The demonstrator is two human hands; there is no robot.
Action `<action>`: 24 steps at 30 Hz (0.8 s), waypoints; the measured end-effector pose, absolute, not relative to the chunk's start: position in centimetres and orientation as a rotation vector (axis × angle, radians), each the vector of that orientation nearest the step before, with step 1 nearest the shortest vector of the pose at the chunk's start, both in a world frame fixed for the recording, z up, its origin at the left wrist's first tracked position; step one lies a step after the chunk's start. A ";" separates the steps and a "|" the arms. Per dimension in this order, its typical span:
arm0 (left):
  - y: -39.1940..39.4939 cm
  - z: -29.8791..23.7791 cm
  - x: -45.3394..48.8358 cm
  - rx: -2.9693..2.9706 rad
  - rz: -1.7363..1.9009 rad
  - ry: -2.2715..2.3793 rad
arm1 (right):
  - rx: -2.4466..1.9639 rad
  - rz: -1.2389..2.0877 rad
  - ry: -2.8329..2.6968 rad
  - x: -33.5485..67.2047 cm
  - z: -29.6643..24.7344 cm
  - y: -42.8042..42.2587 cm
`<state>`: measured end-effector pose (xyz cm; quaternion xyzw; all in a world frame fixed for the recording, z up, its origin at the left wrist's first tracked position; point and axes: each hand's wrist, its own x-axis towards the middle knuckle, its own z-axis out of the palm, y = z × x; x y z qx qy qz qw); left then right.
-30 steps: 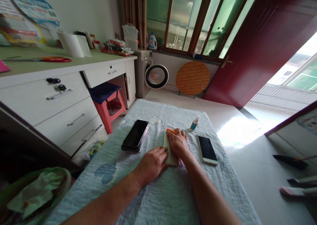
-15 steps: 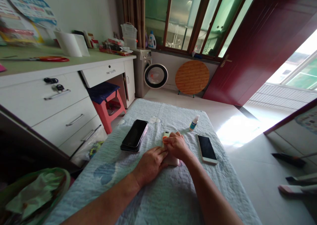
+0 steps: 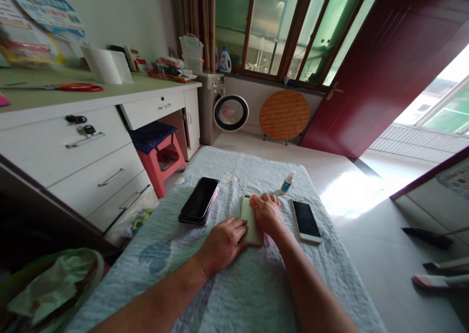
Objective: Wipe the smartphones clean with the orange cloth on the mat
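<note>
A pale green phone (image 3: 248, 219) lies lengthwise on the light blue quilted cloth (image 3: 234, 284) that covers the table. My left hand (image 3: 223, 242) rests on the cloth with its curled fingers pressed against the phone's near left edge. My right hand (image 3: 268, 213) lies over the phone's right side, fingers together, pressing down a small orange item (image 3: 252, 196) that peeks out at the fingertips. A stack of dark phones (image 3: 200, 201) lies to the left. To the right lies a white-edged phone (image 3: 306, 220), with a small bottle (image 3: 287, 182) just beyond it.
A white desk with drawers (image 3: 91, 142) runs along the left, a red stool (image 3: 159, 159) under it. A green bag (image 3: 51, 284) sits at the near left. A washing machine (image 3: 222, 108), a round wooden tabletop (image 3: 284, 114) and a dark red door (image 3: 381, 64) stand beyond.
My right hand drew back towards the left hand over the phone, then moved forward and right, uncovering more of the phone's left side. The left hand stayed at the phone's edge.
</note>
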<state>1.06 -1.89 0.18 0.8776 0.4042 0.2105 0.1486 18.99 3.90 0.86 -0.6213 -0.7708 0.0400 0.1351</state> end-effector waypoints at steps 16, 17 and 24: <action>-1.8 0.0 1.1 2.456 0.662 1.126 | -1.661 0.238 -2.369 17.9 1.0 3.3; -1.8 0.0 1.1 2.452 0.661 1.125 | -1.675 0.231 -2.362 17.8 0.9 3.3; -1.8 0.0 1.0 2.465 0.643 1.147 | -1.755 0.152 -2.297 18.3 0.9 3.7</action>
